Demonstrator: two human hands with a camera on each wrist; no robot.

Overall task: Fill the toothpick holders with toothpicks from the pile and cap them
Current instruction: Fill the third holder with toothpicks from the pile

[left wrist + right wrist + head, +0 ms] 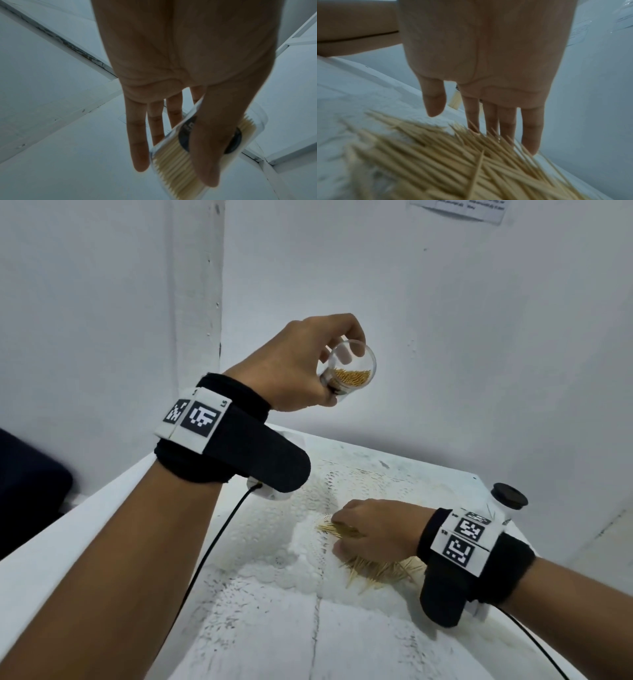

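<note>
The left hand (294,364) is holding up a clear toothpick holder (349,371), part full. At 4 o'clock, the right hand (373,532) is grabbing toothpicks (339,530) off the pile (387,571).

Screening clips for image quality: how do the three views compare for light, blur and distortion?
Head view: bright and even, edges bowed by the wide lens, the clear plastic toothpick holder in the left hand sharp. Left wrist view: dim and bluish, the palm shadowed and soft. Right wrist view: also dim, the pile of pale wooden toothpicks smeared near the lens, the right hand soft.
</note>
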